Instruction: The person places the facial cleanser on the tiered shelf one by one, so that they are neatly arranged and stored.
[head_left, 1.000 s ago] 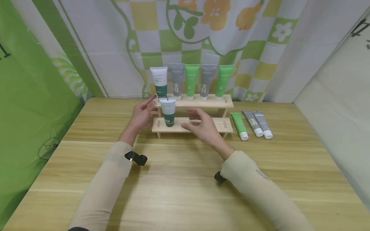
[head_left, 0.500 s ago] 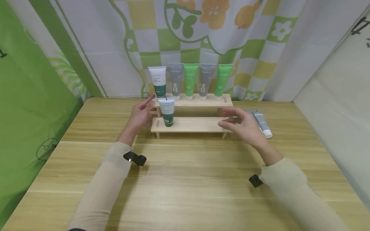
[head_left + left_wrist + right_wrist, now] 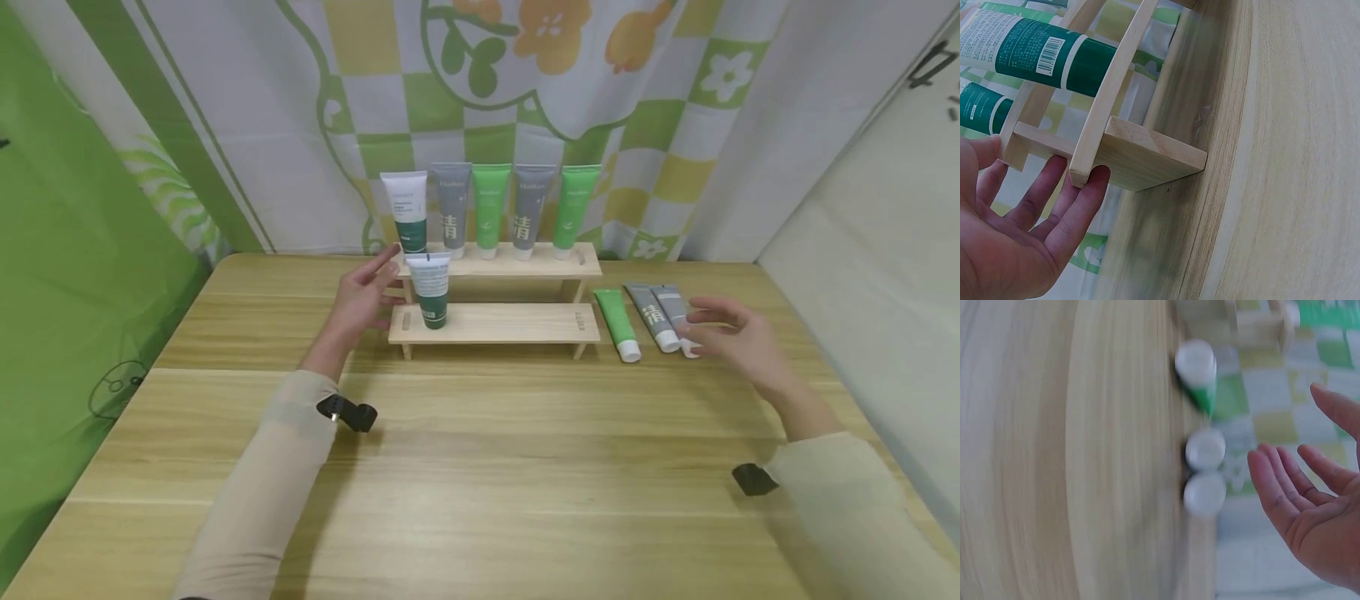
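Note:
My left hand rests against the left end of a two-tier wooden stand, its fingertips on the ends of the boards in the left wrist view. On the lower board, at its left, a white and dark green tube stands on its cap. My right hand hovers over the cap end of the outermost grey tube, fingers relaxed and holding nothing. Beside that tube lie another grey tube and a green tube, caps toward me. In the right wrist view their white caps appear left of the fingers.
Along the upper board stand several tubes: a white and green one, two grey ones and two green ones. A patterned curtain hangs behind the wooden table. A green cloth wall borders the left side.
My right hand has moved right, from above the lower board, past the stand's right end, to the lying tubes. My left hand stays at the stand's left end.

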A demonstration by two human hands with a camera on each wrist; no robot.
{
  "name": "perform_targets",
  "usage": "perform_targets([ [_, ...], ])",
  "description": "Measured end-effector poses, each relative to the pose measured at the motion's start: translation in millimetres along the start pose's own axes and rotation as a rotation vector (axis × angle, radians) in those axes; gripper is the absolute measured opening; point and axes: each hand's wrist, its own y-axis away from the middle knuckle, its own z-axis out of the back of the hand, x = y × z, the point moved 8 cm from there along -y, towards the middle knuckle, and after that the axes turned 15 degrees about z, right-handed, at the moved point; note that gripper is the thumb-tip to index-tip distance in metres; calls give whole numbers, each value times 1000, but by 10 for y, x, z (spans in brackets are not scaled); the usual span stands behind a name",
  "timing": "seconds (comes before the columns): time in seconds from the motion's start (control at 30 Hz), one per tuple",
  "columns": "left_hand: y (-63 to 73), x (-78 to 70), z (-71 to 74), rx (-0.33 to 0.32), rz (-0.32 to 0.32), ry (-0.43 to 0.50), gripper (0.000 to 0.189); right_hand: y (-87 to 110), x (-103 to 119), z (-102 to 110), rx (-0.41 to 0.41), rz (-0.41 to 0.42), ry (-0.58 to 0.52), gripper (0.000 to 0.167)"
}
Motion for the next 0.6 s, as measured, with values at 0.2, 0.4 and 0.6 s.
perform_targets([
  [0.2, -8, 6, 19, -8, -8, -2, 48, 18, -244, 260, 25, -100, 78, 47],
  [0.4, -23, 10, 17, -11, -6, 3, 48, -26, -425, 332, 63, -172, 122, 68],
  [0.6, -26, 6, 12, -17, -9, 3, 48, -94, -570, 317, 124, -225, 147, 73],
])
